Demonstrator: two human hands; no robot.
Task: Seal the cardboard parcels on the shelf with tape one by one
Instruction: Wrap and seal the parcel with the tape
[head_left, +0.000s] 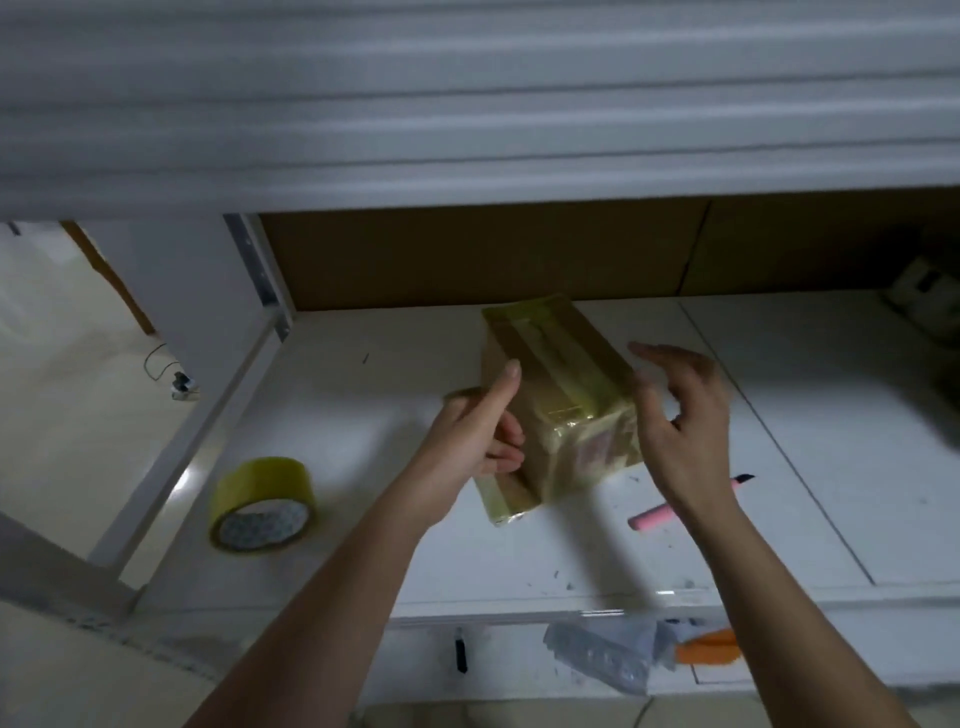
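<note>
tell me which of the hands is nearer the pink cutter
Right. The right hand hovers just above and behind the pink cutter, beside the parcel. The left hand is across the parcel, gripping its left side.
</note>
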